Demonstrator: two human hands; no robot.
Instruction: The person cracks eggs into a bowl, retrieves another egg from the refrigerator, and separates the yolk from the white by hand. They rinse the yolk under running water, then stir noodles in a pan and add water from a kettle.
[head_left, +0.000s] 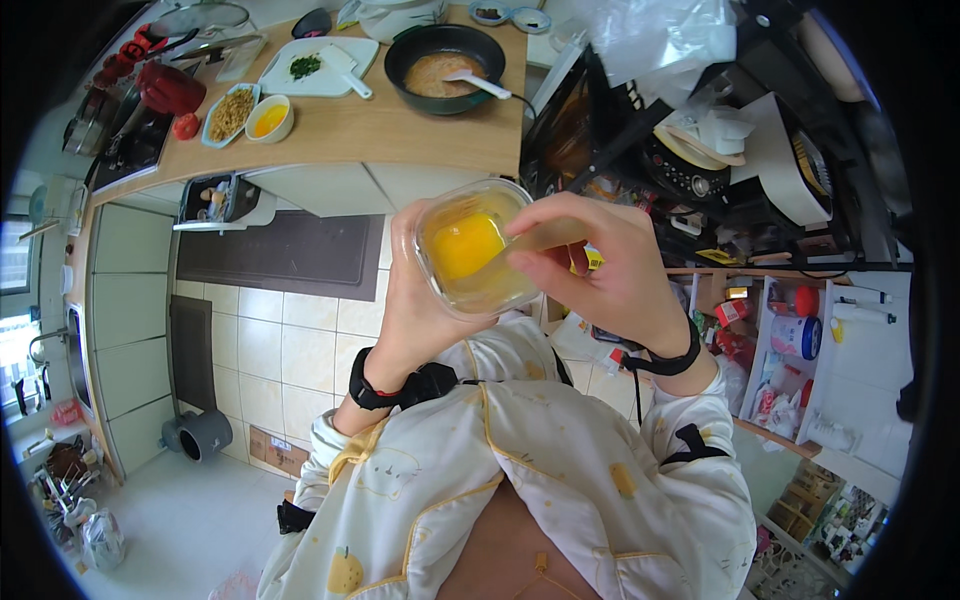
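Observation:
A clear square container point(482, 297) with raw yellow egg point(468, 245) in it is held in front of my body, over the floor. My left hand point(408, 315) is wrapped around its left side and underside. Above the container's right side, my right hand point(610, 265) is closed in a pinch on a pale, translucent flat utensil point(545, 236). This utensil slants down into the container; its exact kind I cannot make out. Both wrists wear black bands.
On the wooden counter ahead are a black pan point(436, 102) with a white spatula point(478, 82), a white cutting board point(290, 82) with chopped greens, a bowl of yellow liquid point(270, 133) and a dish of brown crumbly food point(216, 138). Shelves point(765, 350) with jars stand right.

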